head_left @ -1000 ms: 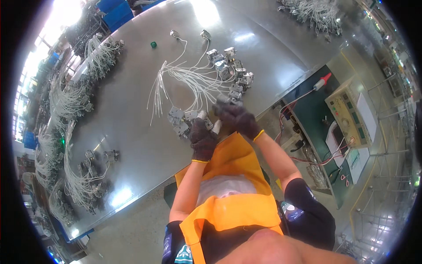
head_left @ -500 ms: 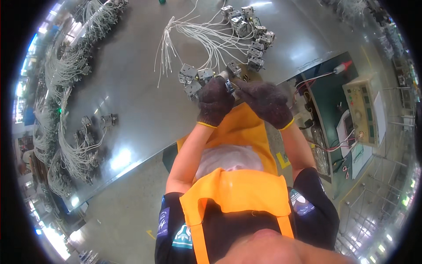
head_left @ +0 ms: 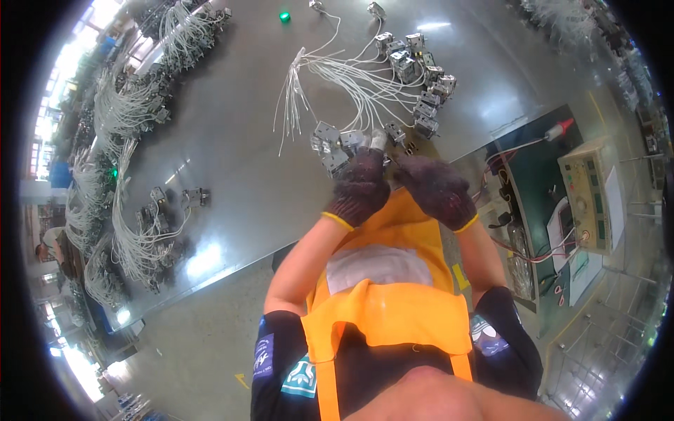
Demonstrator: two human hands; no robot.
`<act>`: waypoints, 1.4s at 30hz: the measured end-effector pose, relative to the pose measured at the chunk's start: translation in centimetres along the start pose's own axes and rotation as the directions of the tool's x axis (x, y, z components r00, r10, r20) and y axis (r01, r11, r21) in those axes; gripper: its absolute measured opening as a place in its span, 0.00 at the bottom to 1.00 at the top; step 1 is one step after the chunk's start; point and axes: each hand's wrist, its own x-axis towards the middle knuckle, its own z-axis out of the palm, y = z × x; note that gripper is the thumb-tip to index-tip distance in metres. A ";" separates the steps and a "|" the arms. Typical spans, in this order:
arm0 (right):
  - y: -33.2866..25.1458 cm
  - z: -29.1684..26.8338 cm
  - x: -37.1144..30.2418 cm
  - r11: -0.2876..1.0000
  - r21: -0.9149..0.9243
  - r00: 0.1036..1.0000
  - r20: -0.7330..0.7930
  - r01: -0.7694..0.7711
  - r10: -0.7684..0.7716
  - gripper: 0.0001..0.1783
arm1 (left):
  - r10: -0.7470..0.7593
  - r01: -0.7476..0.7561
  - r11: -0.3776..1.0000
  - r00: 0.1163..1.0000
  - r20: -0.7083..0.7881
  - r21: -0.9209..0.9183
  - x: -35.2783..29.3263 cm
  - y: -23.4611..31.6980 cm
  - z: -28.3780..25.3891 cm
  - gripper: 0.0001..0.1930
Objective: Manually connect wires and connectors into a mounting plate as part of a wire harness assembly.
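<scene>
Both my hands wear dark knitted gloves with yellow cuffs and meet near the table's front edge. My left hand is curled, a white-covered fingertip pointing away from me, beside a cluster of silver metal box-shaped parts. My right hand is closed with its fingertips close to the left. What the fingers grip is mostly hidden; only a small bit shows between them. Another boxy metal part lies just beyond. White wires fan from a tied bundle to several more metal parts at the right.
At the left lie long heaps of white wires with metal parts and a smaller wired group. A beige instrument box with dials stands at the right, with a red-tipped probe and scissors near it. A green light shows at the far side.
The view has shifted, so the table appears lower and further right. My hands stay close together by the same metal parts; the small blue-silver piece between them is less visible now.
</scene>
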 end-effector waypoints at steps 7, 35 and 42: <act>-4.0 2.6 1.1 0.572 0.542 0.727 0.670 -0.616 0.148 0.24 | 0.087 -0.115 0.991 0.945 0.314 0.072 4.4 -8.9 -8.3 0.34; 5.6 6.5 4.2 0.860 0.508 0.833 -0.496 0.051 0.243 0.21 | -0.645 0.244 0.186 0.761 0.069 -0.952 0.8 -3.5 2.1 0.17; 6.2 0.8 1.5 0.403 0.886 0.859 -0.010 -0.230 0.512 0.16 | -0.280 0.341 0.549 0.935 0.216 -0.763 -1.5 -2.5 -1.5 0.20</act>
